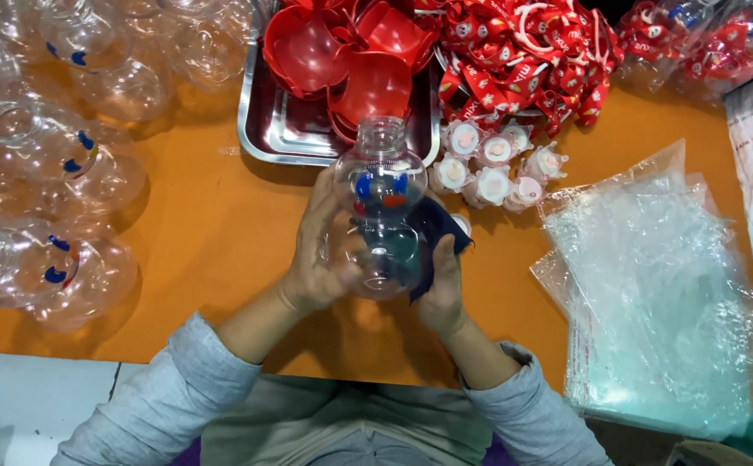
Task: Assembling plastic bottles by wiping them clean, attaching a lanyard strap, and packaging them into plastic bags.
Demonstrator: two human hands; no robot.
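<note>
bottle point(380, 207) lengthwise, neck away from wearer

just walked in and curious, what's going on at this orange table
A person holds a clear bear-shaped plastic bottle over the orange table. The left hand grips its side; the right hand presses a dark blue cloth against it. More clear bottles lie at left, red parts fill a metal tray, small white caps sit beside it, and clear plastic bags are stacked at right.
</note>
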